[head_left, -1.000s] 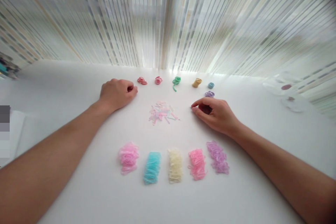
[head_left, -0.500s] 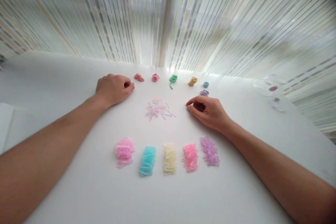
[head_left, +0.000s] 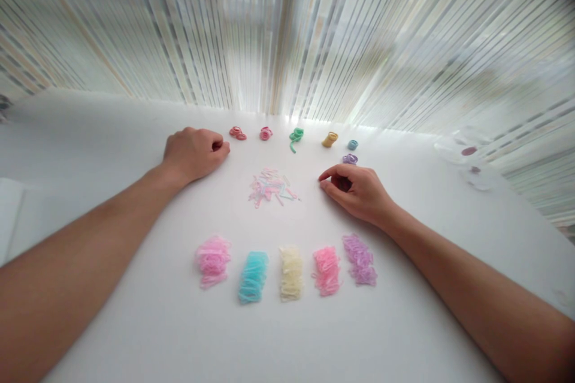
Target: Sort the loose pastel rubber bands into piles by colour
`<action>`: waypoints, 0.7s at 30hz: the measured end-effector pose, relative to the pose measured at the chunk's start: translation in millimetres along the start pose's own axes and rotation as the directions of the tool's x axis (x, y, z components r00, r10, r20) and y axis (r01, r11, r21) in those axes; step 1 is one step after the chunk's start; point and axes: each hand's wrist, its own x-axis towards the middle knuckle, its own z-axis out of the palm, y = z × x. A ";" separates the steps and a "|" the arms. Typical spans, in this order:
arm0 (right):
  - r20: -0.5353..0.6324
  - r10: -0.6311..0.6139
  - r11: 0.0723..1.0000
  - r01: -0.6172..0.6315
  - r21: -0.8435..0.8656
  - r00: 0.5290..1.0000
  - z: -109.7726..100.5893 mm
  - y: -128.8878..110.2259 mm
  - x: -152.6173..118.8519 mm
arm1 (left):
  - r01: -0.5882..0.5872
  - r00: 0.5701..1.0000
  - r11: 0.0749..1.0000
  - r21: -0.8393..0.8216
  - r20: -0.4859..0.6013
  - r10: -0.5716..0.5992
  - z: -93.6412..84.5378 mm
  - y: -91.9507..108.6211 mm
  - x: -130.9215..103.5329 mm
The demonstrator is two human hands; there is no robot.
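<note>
My left hand (head_left: 196, 152) rests on the white table in a loose fist, nearest the red coil (head_left: 238, 133); I see nothing in it. To the right, my right hand (head_left: 353, 188) lies with thumb and index fingertips nearly touching, and nothing shows between them. Just behind it is a purple coil (head_left: 350, 159). Between the hands lies a loose heap of small pale elastic bands (head_left: 269, 187), pink, white and bluish. Neither hand touches this heap.
Nearer me run bundles of bands: light pink (head_left: 212, 261), turquoise (head_left: 253, 277), cream (head_left: 291, 273), pink (head_left: 327, 270), lilac (head_left: 360, 260). Pink (head_left: 266, 133), green (head_left: 296, 139), yellow (head_left: 330, 139) and blue coils (head_left: 353, 145) sit behind. Clear plastic (head_left: 467, 152) lies far right, before striped curtains (head_left: 278, 30).
</note>
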 end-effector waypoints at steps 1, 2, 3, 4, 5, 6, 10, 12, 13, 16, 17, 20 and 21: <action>0.000 0.000 1.000 0.000 0.001 1.000 0.1 0.0 -0.1 | 0.008 1.000 1.000 0.004 0.006 -0.008 -0.3 0.3 0.0; 0.000 0.001 1.000 -0.001 0.002 1.000 0.2 0.2 -0.2 | 0.018 1.000 1.000 0.007 0.013 -0.018 -0.7 0.7 -0.1; 0.001 0.002 1.000 -0.002 0.002 1.000 0.4 0.4 -0.3 | 0.024 1.000 1.000 0.009 0.019 -0.024 -1.1 1.1 -0.2; 0.002 0.003 1.000 -0.003 0.002 1.000 0.6 0.7 -0.4 | 0.027 0.999 1.000 0.009 0.023 -0.027 -1.5 1.5 -0.4; 0.004 0.005 1.000 -0.005 0.002 1.000 0.7 0.9 -0.4 | 0.028 0.999 1.000 0.008 0.025 -0.029 -1.8 1.8 -0.6; 0.006 0.006 1.000 -0.006 0.002 1.000 0.7 1.0 -0.4 | 0.029 0.999 1.000 0.007 0.026 -0.030 -2.0 2.0 -0.7; 0.012 0.017 1.000 -0.017 0.000 1.000 0.0 0.0 0.0 | 0.012 1.000 1.000 0.003 0.018 -0.012 -2.4 1.8 -1.0; 0.014 0.018 1.000 -0.018 -0.001 1.000 -0.4 -0.9 0.3 | 0.009 1.000 1.000 -0.002 0.012 -0.009 -2.3 1.3 -0.9; 0.014 0.019 1.000 -0.019 -0.002 1.000 -0.5 -1.3 0.4 | 0.010 1.000 1.000 -0.004 0.012 -0.010 -2.3 1.1 -0.9; 0.014 0.022 1.000 -0.022 -0.001 1.000 -0.7 -1.9 0.5 | 0.000 1.000 1.000 -0.015 0.005 0.000 -2.2 1.0 -1.1; 0.014 0.023 1.000 -0.023 0.000 1.000 -0.7 -1.9 0.5 | -0.006 1.000 1.000 -0.019 0.000 0.006 -2.2 1.2 -1.3; 0.013 0.018 1.000 -0.018 -0.002 1.000 -0.6 -1.7 0.3 | -0.001 1.000 0.999 -0.035 -0.009 0.001 -2.3 1.8 -1.7; 0.013 0.017 1.000 -0.017 -0.005 1.000 -0.6 -1.6 0.3 | 0.007 1.000 0.999 -0.041 -0.006 -0.008 -2.3 1.9 -1.6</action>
